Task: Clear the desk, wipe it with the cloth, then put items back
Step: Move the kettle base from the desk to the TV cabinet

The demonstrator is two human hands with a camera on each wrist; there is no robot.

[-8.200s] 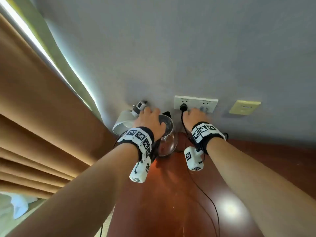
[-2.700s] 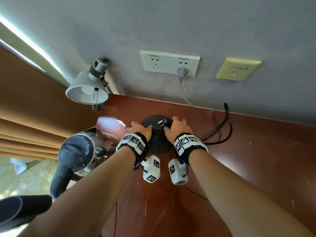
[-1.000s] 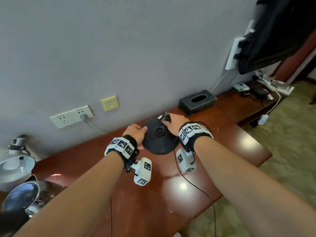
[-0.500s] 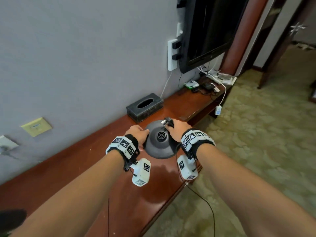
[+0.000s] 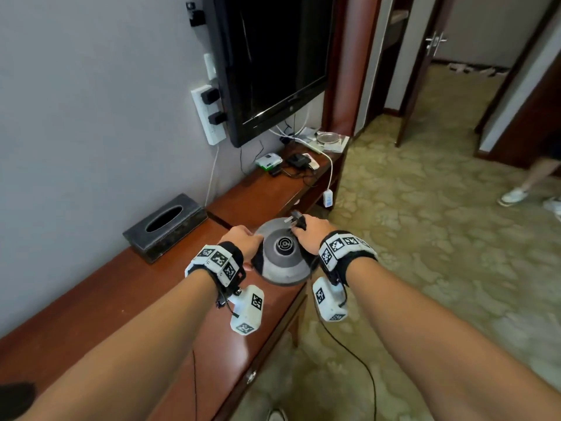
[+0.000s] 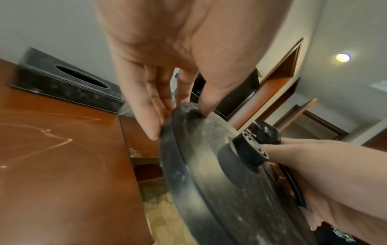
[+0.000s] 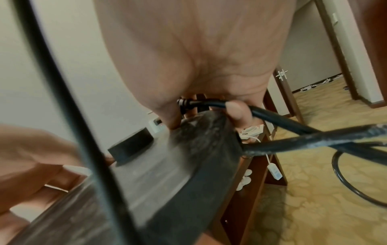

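Both hands hold a round black kettle base (image 5: 282,259) in the air over the right end of the red-brown desk (image 5: 100,302). My left hand (image 5: 243,241) pinches its left rim, thumb on top and fingers (image 6: 153,129) below. My right hand (image 5: 308,232) grips the right rim together with the black plug (image 5: 297,221) and its cord (image 7: 278,121), which loops down beside the desk. The base (image 6: 209,174) is tilted, its dusty top and centre connector (image 6: 249,152) showing. No cloth is in view.
A black tissue box (image 5: 165,226) stands against the wall on the desk. A lower shelf (image 5: 267,196) to the right carries small devices and cables under a wall-mounted television (image 5: 273,62). Patterned carpet (image 5: 425,238) lies to the right, with another person's legs (image 5: 528,183) at the far right.
Both hands have carried the kettle base rightward along the desk, from in front of the wall sockets to past the tissue box. The view has turned right with it; kettle and lamp are out of sight.
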